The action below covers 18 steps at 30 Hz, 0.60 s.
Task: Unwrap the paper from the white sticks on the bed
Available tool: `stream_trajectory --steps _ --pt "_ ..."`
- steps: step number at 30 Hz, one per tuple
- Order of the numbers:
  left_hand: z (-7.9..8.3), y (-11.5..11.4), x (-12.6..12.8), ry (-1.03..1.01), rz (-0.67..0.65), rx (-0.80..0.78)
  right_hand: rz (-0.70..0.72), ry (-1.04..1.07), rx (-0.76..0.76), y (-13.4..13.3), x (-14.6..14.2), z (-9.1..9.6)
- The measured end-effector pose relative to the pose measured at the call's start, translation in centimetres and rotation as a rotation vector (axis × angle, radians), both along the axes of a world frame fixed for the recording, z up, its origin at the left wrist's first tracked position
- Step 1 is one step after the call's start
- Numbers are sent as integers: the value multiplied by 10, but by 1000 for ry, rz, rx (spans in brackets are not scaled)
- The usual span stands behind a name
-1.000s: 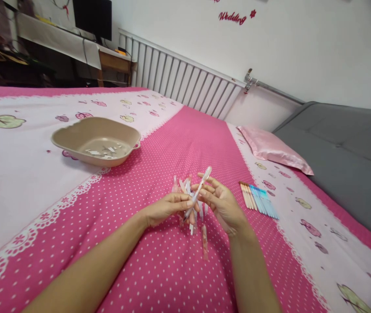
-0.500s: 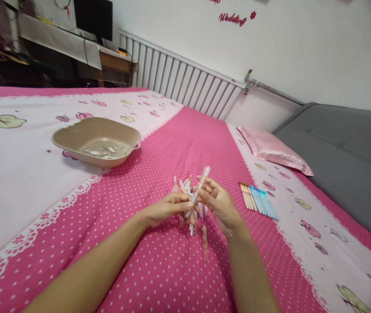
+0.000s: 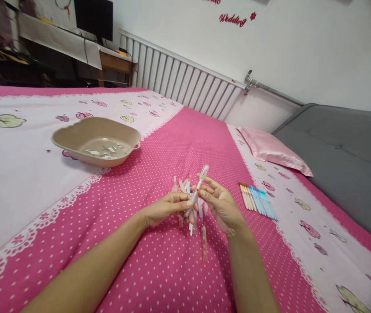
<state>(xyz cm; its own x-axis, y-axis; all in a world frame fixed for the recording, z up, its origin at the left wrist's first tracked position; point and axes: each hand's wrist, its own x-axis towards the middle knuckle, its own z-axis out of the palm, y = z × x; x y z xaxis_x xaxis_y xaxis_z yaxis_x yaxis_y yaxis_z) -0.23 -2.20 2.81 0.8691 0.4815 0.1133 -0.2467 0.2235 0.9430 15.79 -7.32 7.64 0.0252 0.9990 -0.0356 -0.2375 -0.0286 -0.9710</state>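
Soft, fairly even light fell across my bedspread (image 3: 159,269), source out of view. Faint shadow lay beside basin (image 3: 97,128). Satin pillow (image 3: 273,152) showed pale sheen. Space under desk (image 3: 116,64) was murky. Wide lens stretched my forearms (image 3: 100,256) toward bottom edge; top right corner was dark. Print on pen (image 3: 202,174) in my fingers (image 3: 213,181) was blurred.

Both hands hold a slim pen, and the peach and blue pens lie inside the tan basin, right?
Not quite: the peach and blue pens lie on the bedspread, to the right of the right hand, not inside the tan basin, as the head view shows. The left hand, like the right, does hold the slim pen.
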Motion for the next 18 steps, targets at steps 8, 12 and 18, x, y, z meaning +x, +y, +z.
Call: stream_trajectory --steps 8,12,18 --pt "1 -1 -1 19 -7 19 3 -30 19 0 0 -2" --pt "0 1 -2 22 -26 20 25 -15 12 -2 -1 0" --pt "-2 1 -3 32 -57 29 87 -35 -23 -4 -1 3"
